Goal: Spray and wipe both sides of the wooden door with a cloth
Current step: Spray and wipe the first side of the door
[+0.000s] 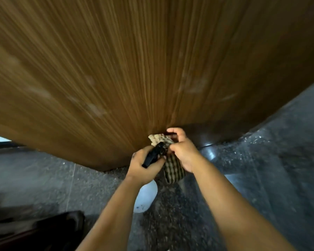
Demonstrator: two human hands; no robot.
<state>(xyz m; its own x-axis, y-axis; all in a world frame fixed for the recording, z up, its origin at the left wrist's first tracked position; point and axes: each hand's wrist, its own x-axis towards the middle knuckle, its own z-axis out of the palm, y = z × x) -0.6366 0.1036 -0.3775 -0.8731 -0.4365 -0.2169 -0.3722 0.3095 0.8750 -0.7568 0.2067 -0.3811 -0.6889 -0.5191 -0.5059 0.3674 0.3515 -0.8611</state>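
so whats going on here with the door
A person is cleaning a wooden door. The left hand grips the black trigger head of a white spray bottle, its nozzle close to a checked cloth that the right hand holds near the door's bottom edge. Pale smudges show on the wood. The cloth is not wiping at this moment.

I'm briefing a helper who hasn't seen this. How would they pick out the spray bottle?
Find the big wooden door; near its bottom edge two hands meet. The left hand grips the spray bottle: black trigger head, white body hanging below the wrist, unlike the checked cloth beside it.
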